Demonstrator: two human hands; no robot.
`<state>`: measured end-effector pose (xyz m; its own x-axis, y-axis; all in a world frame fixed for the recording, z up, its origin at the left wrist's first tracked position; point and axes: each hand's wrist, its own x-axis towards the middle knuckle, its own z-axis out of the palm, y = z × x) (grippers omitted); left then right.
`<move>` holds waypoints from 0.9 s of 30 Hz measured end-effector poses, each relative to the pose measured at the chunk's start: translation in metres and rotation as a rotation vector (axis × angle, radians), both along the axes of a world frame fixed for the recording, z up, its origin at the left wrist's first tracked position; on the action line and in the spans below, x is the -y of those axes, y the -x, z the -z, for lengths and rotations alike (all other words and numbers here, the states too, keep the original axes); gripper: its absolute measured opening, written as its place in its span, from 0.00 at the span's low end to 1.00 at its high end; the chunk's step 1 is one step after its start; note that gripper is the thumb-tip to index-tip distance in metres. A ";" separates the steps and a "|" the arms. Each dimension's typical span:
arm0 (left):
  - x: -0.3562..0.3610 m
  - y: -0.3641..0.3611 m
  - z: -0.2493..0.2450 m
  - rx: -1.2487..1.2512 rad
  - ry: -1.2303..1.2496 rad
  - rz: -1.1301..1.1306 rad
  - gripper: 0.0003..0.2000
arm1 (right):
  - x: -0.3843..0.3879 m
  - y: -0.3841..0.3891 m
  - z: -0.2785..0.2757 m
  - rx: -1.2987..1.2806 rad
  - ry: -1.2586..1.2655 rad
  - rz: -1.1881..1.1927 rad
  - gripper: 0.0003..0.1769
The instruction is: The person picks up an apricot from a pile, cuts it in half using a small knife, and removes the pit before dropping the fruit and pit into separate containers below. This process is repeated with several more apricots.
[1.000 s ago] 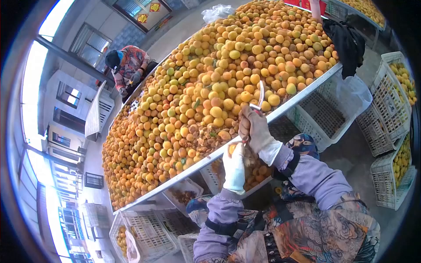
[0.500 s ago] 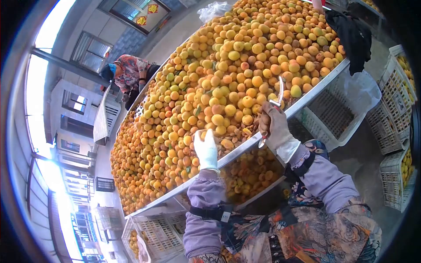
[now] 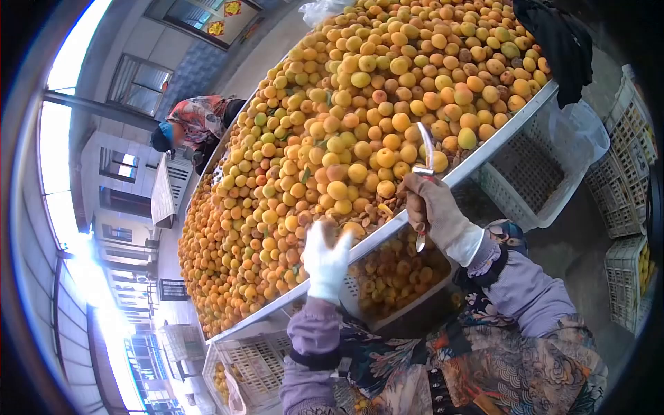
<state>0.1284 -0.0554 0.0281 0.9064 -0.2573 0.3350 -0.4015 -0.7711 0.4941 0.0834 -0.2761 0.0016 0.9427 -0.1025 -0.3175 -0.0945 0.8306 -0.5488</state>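
White cotton covers your left hand (image 3: 325, 259), which now hangs at the desk rim (image 3: 484, 155) with its fingers spread wide and nothing in them. A second ago it was lower, down over the crate (image 3: 422, 311) of cut fruit under the rim. It has since come up to the near edge of the apricots (image 3: 360, 138). Your right hand (image 3: 432, 207), in a brownish glove, stays clamped on the knife (image 3: 426, 145), blade pointing up over the heap, much where it was. So the left hand is free and just beside the nearest fruit, touching none that I can see. A co-worker (image 3: 197, 124) bends over the far side.
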 end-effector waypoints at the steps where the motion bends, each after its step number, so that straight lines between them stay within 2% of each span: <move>1: 0.008 -0.013 -0.004 -0.011 0.032 -0.039 0.19 | -0.001 0.000 0.003 0.001 0.001 0.000 0.13; 3: 0.016 -0.044 0.010 0.057 0.033 -0.064 0.22 | -0.004 -0.004 0.010 0.052 -0.043 -0.028 0.13; 5: 0.029 -0.065 0.015 0.027 -0.167 -0.156 0.26 | -0.004 -0.003 0.010 0.076 0.035 -0.054 0.13; 6: 0.036 -0.072 0.015 -0.112 -0.188 -0.202 0.28 | -0.005 -0.002 0.007 0.060 0.096 -0.081 0.13; 7: 0.036 -0.081 0.026 -0.041 -0.276 -0.221 0.27 | -0.005 0.000 0.006 0.043 0.157 -0.110 0.13; 10: 0.037 -0.086 0.036 0.094 -0.330 -0.180 0.27 | -0.004 0.003 0.005 0.044 0.210 -0.159 0.15; 12: 0.033 -0.081 0.032 0.128 -0.155 -0.160 0.26 | -0.003 0.004 0.006 0.101 0.231 -0.216 0.17; 13: 0.032 -0.073 0.026 0.032 0.033 -0.158 0.23 | -0.005 0.004 0.010 0.104 0.236 -0.223 0.17; 15: 0.021 -0.064 0.020 -0.186 0.709 0.099 0.19 | -0.014 0.004 0.018 0.205 0.364 -0.273 0.19; 16: 0.025 -0.038 -0.006 -0.407 0.974 0.074 0.18 | -0.017 0.006 0.016 0.189 0.484 -0.317 0.22; 17: 0.014 -0.027 -0.006 -0.505 1.105 0.223 0.19 | -0.021 0.008 0.013 0.196 0.489 -0.334 0.22; 19: 0.007 0.010 -0.013 -0.666 1.353 0.314 0.22 | -0.030 0.015 0.010 0.235 0.445 -0.435 0.22; 20: 0.002 0.024 -0.010 -0.694 1.402 0.327 0.23 | -0.034 0.012 0.021 0.258 0.570 -0.520 0.20; 21: -0.003 0.037 -0.006 -0.724 1.452 0.343 0.24 | -0.038 0.017 0.017 0.255 0.578 -0.535 0.20; 24: -0.014 0.071 0.005 -0.802 1.551 0.308 0.25 | -0.057 0.041 0.009 0.424 0.439 -0.554 0.18; 27: -0.026 0.086 0.018 -0.810 1.559 0.285 0.24 | -0.062 0.060 0.000 0.306 0.613 -0.691 0.16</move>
